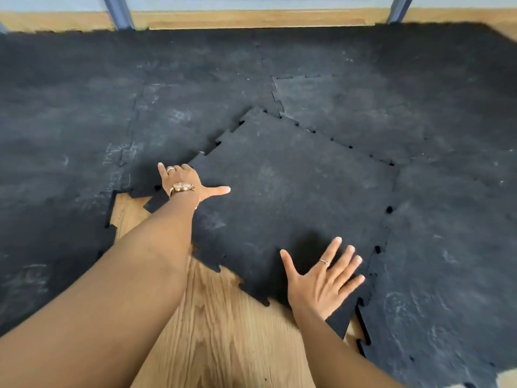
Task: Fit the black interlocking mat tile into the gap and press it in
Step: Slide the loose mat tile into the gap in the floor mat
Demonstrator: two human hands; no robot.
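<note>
A loose black interlocking mat tile (282, 191) lies turned askew over the gap, its far corner and right edge overlapping the laid mats. Bare wooden floor (218, 326) shows in the gap below and left of it. My left hand (186, 182), wearing a watch and a ring, rests on the tile's left corner with its fingers curled over the toothed edge. My right hand (321, 278) lies flat with fingers spread on the tile's near corner.
Laid black mats (84, 121) surround the gap on the left, far side and right (447, 247), with toothed edges. Beyond them run a strip of wooden floor (251, 19), a wall, and two grey metal legs (119, 12).
</note>
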